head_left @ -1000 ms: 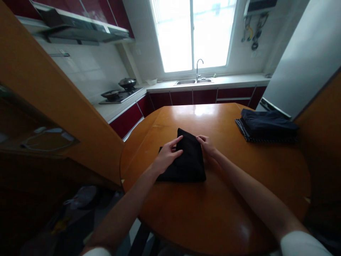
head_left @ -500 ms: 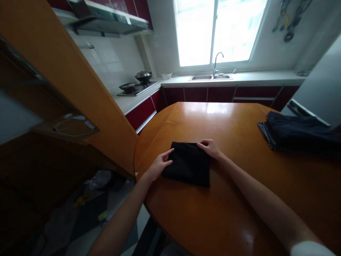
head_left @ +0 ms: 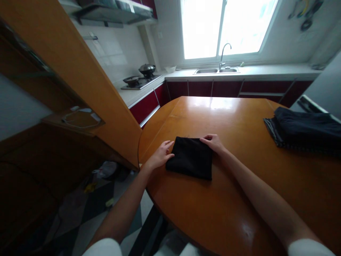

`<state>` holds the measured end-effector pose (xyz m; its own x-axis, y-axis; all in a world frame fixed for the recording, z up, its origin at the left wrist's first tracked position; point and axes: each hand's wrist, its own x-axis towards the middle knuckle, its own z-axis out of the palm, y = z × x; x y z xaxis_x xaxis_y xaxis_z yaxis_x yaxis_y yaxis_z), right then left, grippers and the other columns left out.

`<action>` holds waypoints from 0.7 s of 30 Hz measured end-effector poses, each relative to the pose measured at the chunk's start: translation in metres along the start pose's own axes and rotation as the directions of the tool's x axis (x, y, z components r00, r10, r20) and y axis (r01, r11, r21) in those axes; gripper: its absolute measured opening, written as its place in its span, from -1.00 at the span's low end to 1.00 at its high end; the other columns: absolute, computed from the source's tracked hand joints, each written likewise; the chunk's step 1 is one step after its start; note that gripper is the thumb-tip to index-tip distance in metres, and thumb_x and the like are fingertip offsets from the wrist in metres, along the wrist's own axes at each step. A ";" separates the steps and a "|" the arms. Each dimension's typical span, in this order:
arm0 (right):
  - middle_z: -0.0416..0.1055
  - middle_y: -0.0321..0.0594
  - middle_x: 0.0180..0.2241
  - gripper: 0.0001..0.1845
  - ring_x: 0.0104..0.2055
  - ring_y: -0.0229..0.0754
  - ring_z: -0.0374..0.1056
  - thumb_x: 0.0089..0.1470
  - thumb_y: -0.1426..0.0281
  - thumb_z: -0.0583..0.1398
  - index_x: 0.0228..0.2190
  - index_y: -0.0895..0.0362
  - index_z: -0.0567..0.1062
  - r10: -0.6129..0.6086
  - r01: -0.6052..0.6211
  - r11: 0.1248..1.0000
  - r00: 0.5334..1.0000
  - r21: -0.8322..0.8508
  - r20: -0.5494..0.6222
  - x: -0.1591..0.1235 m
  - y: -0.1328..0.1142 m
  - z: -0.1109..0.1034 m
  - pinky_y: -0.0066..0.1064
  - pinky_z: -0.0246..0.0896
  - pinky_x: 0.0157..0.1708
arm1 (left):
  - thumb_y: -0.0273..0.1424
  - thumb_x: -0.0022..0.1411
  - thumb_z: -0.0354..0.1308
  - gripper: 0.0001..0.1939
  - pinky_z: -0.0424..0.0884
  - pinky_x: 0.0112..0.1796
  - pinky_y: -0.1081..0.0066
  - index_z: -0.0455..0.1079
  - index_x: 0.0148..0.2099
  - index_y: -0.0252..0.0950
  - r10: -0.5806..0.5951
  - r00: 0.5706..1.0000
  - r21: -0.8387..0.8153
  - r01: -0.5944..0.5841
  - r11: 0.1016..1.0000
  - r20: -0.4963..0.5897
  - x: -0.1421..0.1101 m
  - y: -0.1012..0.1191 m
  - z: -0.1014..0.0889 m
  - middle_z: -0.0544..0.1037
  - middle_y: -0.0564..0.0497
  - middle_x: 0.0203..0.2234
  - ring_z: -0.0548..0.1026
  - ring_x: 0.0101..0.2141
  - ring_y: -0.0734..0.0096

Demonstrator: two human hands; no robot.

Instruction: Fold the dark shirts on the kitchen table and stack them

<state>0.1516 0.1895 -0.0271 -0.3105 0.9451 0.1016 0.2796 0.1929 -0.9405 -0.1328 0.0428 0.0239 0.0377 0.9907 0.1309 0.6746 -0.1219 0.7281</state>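
Folded black cloth (head_left: 190,161), one, near-square, no clear long axis; lying flat on the wooden table (head_left: 229,213), between the two hands. Left hand (head_left: 161,155): thumb and fingers spread wide, at the cloth's left edge, thumb tip meeting it; cloth lies to its right. Right hand (head_left: 213,143): narrow, fingertips on the far right corner, cloth lying left and nearward; firm pinch or light touch, cannot tell. Neither hand clearly nearer. Beyond, right: stack of folded dark garments (head_left: 306,128), well apart. Farthest: double-bowl sink (head_left: 206,71).
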 end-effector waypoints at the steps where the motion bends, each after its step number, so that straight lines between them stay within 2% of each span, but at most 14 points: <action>1: 0.58 -0.15 -0.45 -0.65 -0.40 -0.14 0.45 -0.08 0.10 0.35 -0.44 0.15 0.64 0.002 -0.002 1.000 1.000 -0.006 -0.002 0.000 0.000 0.000 -0.38 0.28 -0.41 | -0.34 0.22 0.24 -0.40 0.23 0.25 0.06 0.34 0.29 -0.28 0.044 0.999 0.073 -0.042 0.996 -0.031 0.005 0.010 0.004 0.32 -0.19 0.28 0.34 0.22 0.05; 3: 0.58 -0.16 -0.46 -0.64 -0.40 -0.14 0.45 -0.09 0.09 0.35 -0.45 0.15 0.64 0.004 -0.004 1.000 1.000 -0.020 -0.008 0.001 0.002 0.001 -0.39 0.28 -0.41 | -0.32 0.35 0.11 -0.47 0.10 0.31 0.11 0.29 0.33 -0.26 0.167 0.986 0.152 -0.164 0.975 -0.003 0.013 0.031 0.020 0.29 -0.17 0.30 0.25 0.29 0.11; 5: 0.58 -0.16 -0.46 -0.62 -0.40 -0.13 0.45 -0.10 0.07 0.35 -0.45 0.16 0.64 0.001 -0.001 1.000 1.000 -0.022 -0.006 0.003 0.005 0.001 -0.39 0.28 -0.42 | -0.27 0.41 0.04 -0.47 0.02 0.33 0.10 0.23 0.37 -0.22 0.264 0.955 0.168 -0.285 0.944 0.137 0.016 0.048 0.041 0.24 -0.14 0.34 0.17 0.34 0.13; 7: 0.59 -0.15 -0.45 -0.59 -0.39 -0.13 0.45 -0.09 0.05 0.34 -0.44 0.17 0.64 -0.008 0.008 1.000 1.000 -0.019 -0.001 0.004 0.008 0.002 -0.39 0.28 -0.41 | -0.18 0.40 0.07 -0.39 -0.11 0.34 0.02 0.13 0.42 -0.18 0.295 0.918 0.188 -0.349 0.918 0.265 0.012 0.055 0.060 0.14 -0.13 0.39 0.04 0.39 0.07; 9: 0.59 -0.15 -0.45 -0.58 -0.39 -0.12 0.45 -0.08 0.04 0.34 -0.43 0.17 0.64 -0.021 0.021 0.999 1.000 -0.031 -0.013 0.005 0.011 0.002 -0.38 0.29 -0.40 | -0.11 0.38 0.09 -0.30 -0.23 0.34 -0.05 0.04 0.46 -0.16 0.287 0.904 0.220 -0.365 0.905 0.316 0.003 0.052 0.070 0.03 -0.14 0.43 -0.08 0.42 0.03; 12: 0.59 -0.14 -0.42 -0.60 -0.36 -0.10 0.46 -0.06 0.05 0.33 -0.41 0.15 0.63 -0.034 0.028 0.993 0.998 -0.112 -0.055 0.004 0.009 0.003 -0.34 0.30 -0.35 | -0.10 0.43 0.00 -0.32 -0.28 0.34 -0.02 -0.02 0.48 -0.15 0.257 0.902 0.237 -0.349 0.907 0.346 -0.005 0.044 0.067 -0.04 -0.12 0.44 -0.13 0.42 0.11; 14: 0.59 -0.11 -0.36 -0.62 -0.30 -0.06 0.47 -0.01 0.07 0.31 -0.35 0.15 0.63 -0.042 0.017 0.976 0.993 -0.218 -0.108 -0.001 0.000 0.004 -0.28 0.32 -0.26 | -0.12 0.47 -0.06 -0.38 -0.26 0.34 -0.01 0.00 0.47 -0.15 0.230 0.903 0.245 -0.331 0.911 0.364 0.001 0.040 0.058 -0.02 -0.10 0.44 -0.12 0.42 0.15; 17: 0.56 0.00 -0.14 -0.66 -0.05 0.04 0.43 0.19 0.19 0.18 -0.17 0.14 0.61 -0.170 0.059 0.899 0.961 -0.434 -0.220 -0.017 -0.025 0.012 -0.14 0.25 0.01 | -0.19 0.50 -0.15 -0.45 -0.24 0.34 -0.03 0.07 0.45 -0.17 0.218 0.933 0.292 -0.301 0.908 0.285 0.020 0.036 0.054 0.01 -0.09 0.43 -0.12 0.42 0.17; 19: 0.49 0.03 0.03 -0.62 0.15 0.06 0.31 0.28 0.30 0.06 -0.03 0.13 0.57 -0.308 0.167 0.814 0.936 -0.557 -0.170 -0.032 -0.040 0.023 -0.08 0.08 0.18 | -0.20 0.48 -0.12 -0.44 -0.27 0.33 -0.08 0.09 0.44 -0.21 0.199 0.956 0.336 -0.263 0.904 0.214 0.031 0.031 0.059 0.02 -0.12 0.43 -0.12 0.42 0.13; 21: 0.37 0.04 0.19 -0.56 0.30 0.05 0.15 0.30 0.35 0.01 0.10 0.15 0.49 -0.364 0.270 0.735 0.931 -0.623 -0.026 -0.044 -0.048 0.036 -0.06 -0.10 0.29 | -0.19 0.45 -0.06 -0.40 -0.30 0.32 -0.13 0.08 0.44 -0.23 0.161 0.965 0.361 -0.227 0.904 0.206 0.035 0.024 0.067 0.00 -0.15 0.43 -0.13 0.42 0.07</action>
<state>0.1195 0.1291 0.0016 -0.3674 0.8167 0.4449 0.6874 0.5607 -0.4616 -0.0660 0.0790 0.0006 0.2963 0.9493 0.1049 0.8678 -0.3134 0.3857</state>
